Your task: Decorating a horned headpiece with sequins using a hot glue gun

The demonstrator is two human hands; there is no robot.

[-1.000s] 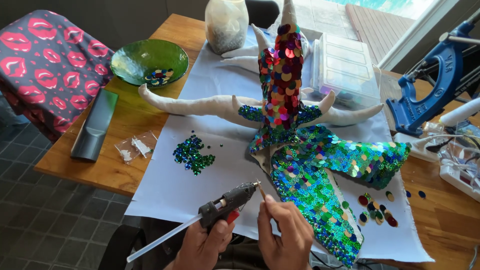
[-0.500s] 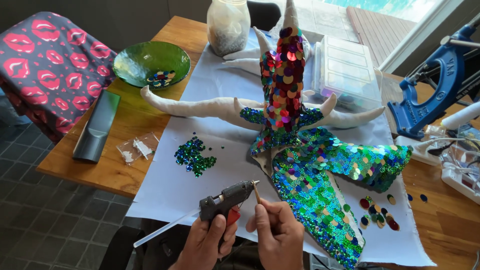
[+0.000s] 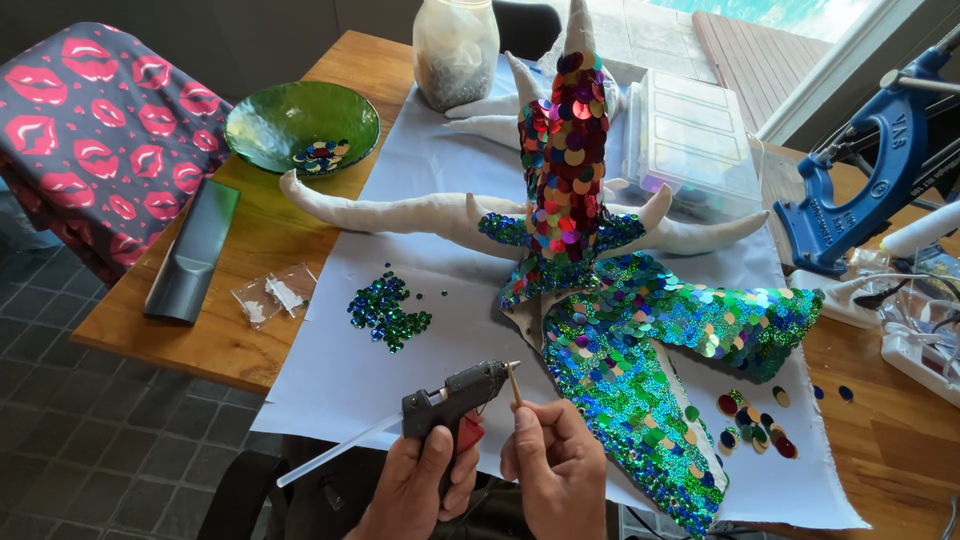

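1. Hands low centre of frame: my left hand (image 3: 420,490) is wrapped tight round the grip of the black glue gun (image 3: 452,395), clear glue stick (image 3: 335,455) poking out the back toward lower left. Fingers fully closed on it.
2. My right hand (image 3: 555,470) is pinched shut on a thin wooden stick (image 3: 514,382), held upright w/ its top touching the gun nozzle. Can't tell if glue is on it yet.
3. Gun sits just below the sequinned creature (image 3: 620,340), centre-right of frame, lying on white cloth (image 3: 330,380) over the wooden surface (image 3: 200,330). Green/blue tail sections covered; white limbs bare.
4. Risks, my guess: nozzle is near my right fingertips, so a slip could mean a burn. Hot glue could drip onto the cloth or string across finished sequins if the gun tilts. Stick could snap if I press hard.
5. Loose sequin pile (image 3: 385,312) is left of centre, near my left forearm's path; a careless sweep would scatter it. More loose sequins (image 3: 750,425) lie at lower right.
6. Packages etc.: small clear plastic bags (image 3: 272,295) flat at left-centre, white bits inside. Clear compartment box (image 3: 695,140) upper right, rectangular. Glass jar (image 3: 455,50) top centre, pale contents. Green glass bowl (image 3: 300,125) upper left w/ a few sequins. No labels I can make out.
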